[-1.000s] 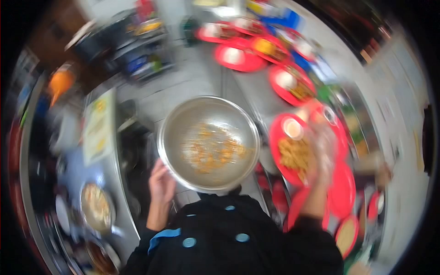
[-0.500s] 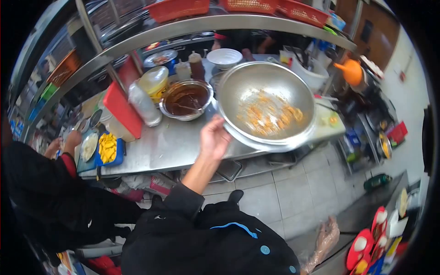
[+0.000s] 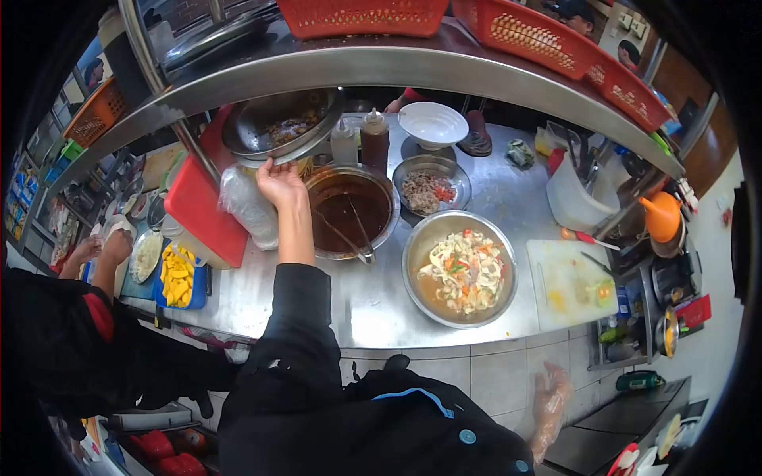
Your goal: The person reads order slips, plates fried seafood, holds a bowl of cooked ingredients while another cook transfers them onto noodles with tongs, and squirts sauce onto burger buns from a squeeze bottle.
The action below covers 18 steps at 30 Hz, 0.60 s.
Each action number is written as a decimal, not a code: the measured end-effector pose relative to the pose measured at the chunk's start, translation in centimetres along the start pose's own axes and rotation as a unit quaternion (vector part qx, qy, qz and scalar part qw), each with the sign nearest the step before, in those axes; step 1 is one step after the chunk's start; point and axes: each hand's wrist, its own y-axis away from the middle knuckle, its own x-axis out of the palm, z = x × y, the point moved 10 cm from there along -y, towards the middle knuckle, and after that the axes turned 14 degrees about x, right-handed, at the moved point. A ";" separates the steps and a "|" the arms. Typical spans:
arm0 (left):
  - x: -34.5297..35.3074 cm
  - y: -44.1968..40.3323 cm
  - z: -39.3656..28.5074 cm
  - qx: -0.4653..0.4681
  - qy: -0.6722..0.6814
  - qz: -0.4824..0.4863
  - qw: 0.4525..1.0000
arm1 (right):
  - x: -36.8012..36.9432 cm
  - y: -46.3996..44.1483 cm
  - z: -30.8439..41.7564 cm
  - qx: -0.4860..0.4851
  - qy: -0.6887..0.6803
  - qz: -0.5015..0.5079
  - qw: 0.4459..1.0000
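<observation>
My left hand [image 3: 282, 184] grips the rim of a steel mixing bowl [image 3: 246, 139] with food residue inside, tilted and raised at the back left, under the shelf. Below it stands a bowl of dark brown sauce [image 3: 390, 238] with utensils in it. On the counter's front sits a steel bowl [image 3: 413, 274] of chopped vegetables and pale pieces in liquid. Behind that is a smaller bowl [image 3: 462, 176] of minced brownish and red food. My right hand [image 3: 550, 401], in a clear plastic glove, hangs low at the right, holding nothing, fingers loosely extended.
A cutting board [image 3: 556, 274] with a knife lies at the right. Squeeze bottles [image 3: 374, 141] and a white bowl [image 3: 432, 125] stand at the back. A red board [image 3: 205, 210] and a blue tray [image 3: 198, 297] of yellow pieces are left, beside a co-worker's hands [image 3: 107, 247].
My left hand has carried the steel mixing bowl from the counter's middle to the back left. The vegetable bowl and minced-food bowl now show. My right hand stays low at the right.
</observation>
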 end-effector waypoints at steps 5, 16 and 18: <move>-2.1 -1.4 0.6 0.038 -0.038 -0.006 0.999 | 1.9 -4.1 4.3 -0.033 0.030 0.024 0.999; -1.0 22.6 -3.3 -0.389 -0.378 0.425 0.724 | 6.3 -12.7 8.9 -0.085 -0.040 0.073 0.993; -5.8 30.2 -2.9 -0.538 -0.431 0.403 0.602 | 7.3 -13.8 9.8 -0.145 -0.022 0.054 0.988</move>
